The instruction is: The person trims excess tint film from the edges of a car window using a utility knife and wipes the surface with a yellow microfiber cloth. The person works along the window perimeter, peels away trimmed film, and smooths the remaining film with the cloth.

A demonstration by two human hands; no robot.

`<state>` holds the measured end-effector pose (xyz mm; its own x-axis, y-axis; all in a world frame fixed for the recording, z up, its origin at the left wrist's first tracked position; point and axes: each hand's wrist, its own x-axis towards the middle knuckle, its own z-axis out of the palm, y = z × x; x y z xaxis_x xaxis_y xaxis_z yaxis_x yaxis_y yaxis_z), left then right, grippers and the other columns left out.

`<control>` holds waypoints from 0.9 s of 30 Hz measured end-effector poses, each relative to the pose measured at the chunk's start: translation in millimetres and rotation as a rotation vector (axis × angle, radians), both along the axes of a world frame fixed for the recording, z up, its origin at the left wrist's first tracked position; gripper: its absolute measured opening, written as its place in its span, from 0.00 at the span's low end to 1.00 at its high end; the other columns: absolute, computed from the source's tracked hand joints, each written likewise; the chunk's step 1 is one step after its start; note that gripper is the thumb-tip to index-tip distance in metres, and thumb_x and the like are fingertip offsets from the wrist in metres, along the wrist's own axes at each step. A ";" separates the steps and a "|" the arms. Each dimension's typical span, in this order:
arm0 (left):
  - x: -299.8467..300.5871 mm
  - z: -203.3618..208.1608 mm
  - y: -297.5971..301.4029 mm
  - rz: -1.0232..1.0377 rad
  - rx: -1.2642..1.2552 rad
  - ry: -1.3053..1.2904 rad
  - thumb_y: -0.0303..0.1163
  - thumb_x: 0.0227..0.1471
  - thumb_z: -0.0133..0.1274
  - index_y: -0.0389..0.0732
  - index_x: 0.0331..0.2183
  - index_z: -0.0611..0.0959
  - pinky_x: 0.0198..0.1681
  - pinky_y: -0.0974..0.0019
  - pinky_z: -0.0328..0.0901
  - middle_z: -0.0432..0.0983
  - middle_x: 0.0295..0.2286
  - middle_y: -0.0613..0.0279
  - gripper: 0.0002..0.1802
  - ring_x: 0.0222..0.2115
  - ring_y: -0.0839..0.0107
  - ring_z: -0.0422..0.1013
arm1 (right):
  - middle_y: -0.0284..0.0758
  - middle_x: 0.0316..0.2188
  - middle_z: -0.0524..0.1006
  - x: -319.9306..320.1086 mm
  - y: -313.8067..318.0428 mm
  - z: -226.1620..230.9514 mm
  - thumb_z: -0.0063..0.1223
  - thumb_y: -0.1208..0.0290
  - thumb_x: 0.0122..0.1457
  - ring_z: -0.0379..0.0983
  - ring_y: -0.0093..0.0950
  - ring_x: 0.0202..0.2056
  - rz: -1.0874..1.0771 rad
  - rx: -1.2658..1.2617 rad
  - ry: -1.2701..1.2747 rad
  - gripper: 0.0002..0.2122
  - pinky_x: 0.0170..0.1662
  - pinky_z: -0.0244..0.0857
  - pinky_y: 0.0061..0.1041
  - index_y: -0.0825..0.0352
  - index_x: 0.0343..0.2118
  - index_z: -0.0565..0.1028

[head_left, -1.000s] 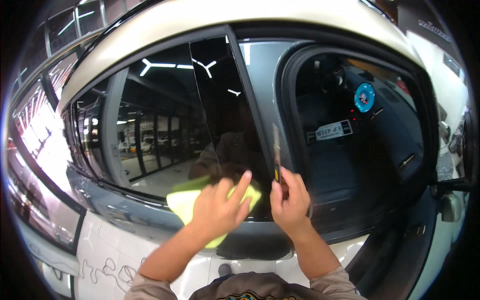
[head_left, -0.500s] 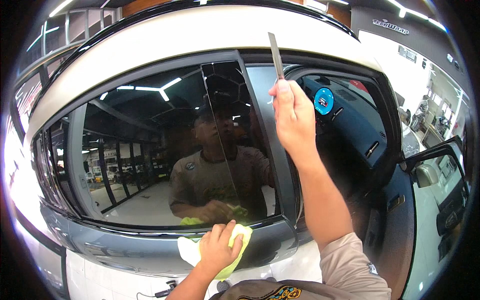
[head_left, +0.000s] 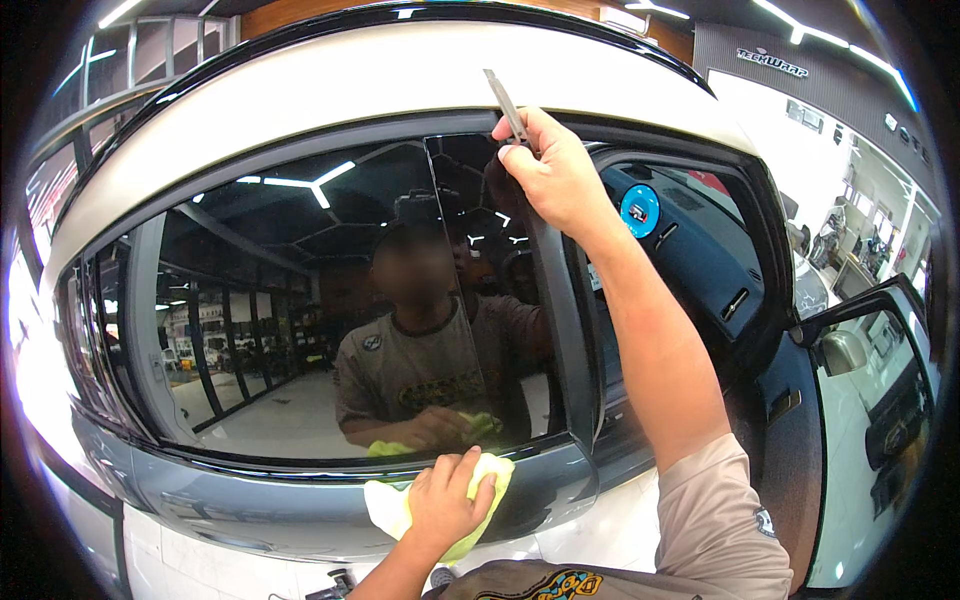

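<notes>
My right hand (head_left: 560, 175) is closed around a slim utility knife (head_left: 506, 102), its grey metal length tilting up and left past my thumb. It is at the top of the dark pillar strip (head_left: 478, 180), which borders the glossy rear side window (head_left: 290, 260) of a car. Whether the tip touches the car I cannot tell. Down at the window's lower edge, my left hand (head_left: 445, 500) grips a bright yellow-green cloth (head_left: 492, 488), bunched under the fingers against the grey door panel (head_left: 240, 500).
To the right, the front door (head_left: 860, 400) hangs open, and the dashboard with a round blue screen (head_left: 641, 210) shows inside. The pale roof (head_left: 330, 80) curves across the top. White floor tiles (head_left: 190, 560) and a dark device with a cable (head_left: 340, 585) lie below.
My right hand has moved left and up from the door opening to the top of the pillar strip, tilting the knife further left. My left hand stays at the lower edge with the cloth.
</notes>
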<state>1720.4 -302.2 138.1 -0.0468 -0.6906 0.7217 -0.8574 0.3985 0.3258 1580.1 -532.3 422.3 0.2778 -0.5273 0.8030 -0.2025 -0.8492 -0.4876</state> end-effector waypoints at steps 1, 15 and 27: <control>0.2 -0.2 -0.6 0.008 0.001 -0.004 0.39 0.45 0.65 0.40 0.43 0.84 0.28 0.62 0.68 0.75 0.30 0.60 0.22 0.25 0.62 0.73 | 0.32 0.23 0.71 0.3 -1.0 2.7 0.50 0.74 0.57 0.66 0.21 0.27 -0.020 -0.004 0.034 0.08 0.34 0.64 0.24 0.68 0.39 0.74; 2.0 -4.1 -4.7 0.011 -0.018 -0.008 0.38 0.44 0.65 0.39 0.42 0.85 0.26 0.64 0.67 0.76 0.30 0.62 0.22 0.23 0.65 0.72 | 0.26 0.20 0.71 9.3 1.1 -10.7 0.52 0.73 0.59 0.63 0.16 0.23 -0.004 0.041 -0.123 0.05 0.27 0.58 0.22 0.68 0.35 0.75; 2.0 -3.2 -5.4 -0.001 -0.042 0.001 0.38 0.44 0.65 0.38 0.41 0.85 0.27 0.64 0.67 0.76 0.30 0.60 0.22 0.23 0.65 0.73 | 0.24 0.19 0.71 12.4 3.6 -11.9 0.54 0.72 0.60 0.63 0.14 0.22 -0.075 -0.005 -0.155 0.05 0.26 0.58 0.20 0.68 0.34 0.77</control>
<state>1722.5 -307.6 134.9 -0.0469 -0.6594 0.7503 -0.8564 0.4132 0.3097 1592.5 -528.7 410.4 0.1099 -0.5378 0.8359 -0.1883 -0.8370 -0.5138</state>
